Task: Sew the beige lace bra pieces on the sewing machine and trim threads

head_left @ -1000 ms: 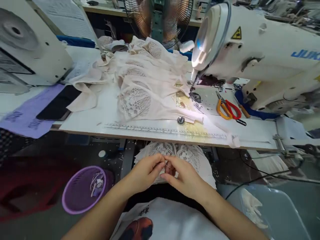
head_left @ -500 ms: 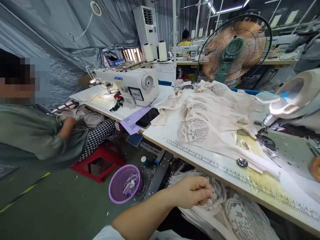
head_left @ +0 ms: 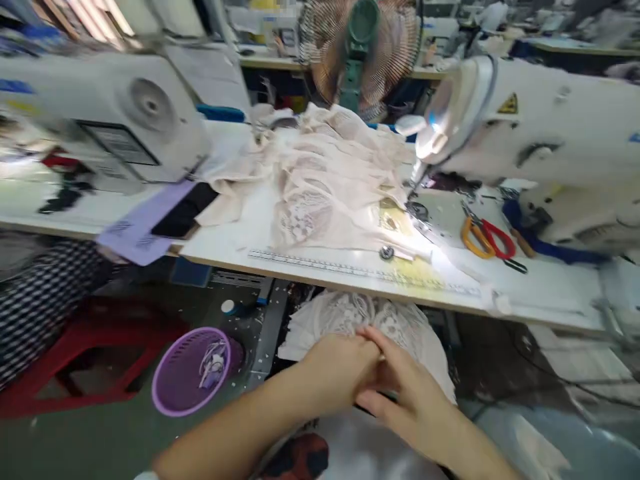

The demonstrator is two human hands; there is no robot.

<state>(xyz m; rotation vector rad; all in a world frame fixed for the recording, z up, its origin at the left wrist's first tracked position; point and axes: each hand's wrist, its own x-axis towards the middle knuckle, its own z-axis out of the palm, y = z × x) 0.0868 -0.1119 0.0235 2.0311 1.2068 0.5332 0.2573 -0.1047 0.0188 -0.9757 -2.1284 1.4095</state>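
My left hand [head_left: 341, 369] is closed in a loose fist above my lap; whatever its fingers may hold is hidden. Against its knuckles rests my right hand [head_left: 413, 393], fingers stretched across and thumb apart, with nothing visible in it. Just beyond both hands, pale lace garment pieces [head_left: 400, 327] lie spread below the table edge. On the white sewing table [head_left: 225, 237], more cream lace pieces [head_left: 305, 217] lie in an overlapping row. Motion blurs the picture somewhat.
A sewing machine [head_left: 555, 113] stands at the right, with orange- and red-handled scissors [head_left: 485, 237] beside it. Another machine [head_left: 145, 113] and a dark phone [head_left: 185, 210] are left. A purple basket [head_left: 163, 380] and red stool [head_left: 100, 347] stand on the floor. Behind is a fan [head_left: 363, 40].
My view has swung right, bringing the right machine and scissors into sight. My right hand has come into view and now touches the left. The seated person is mostly out of frame.
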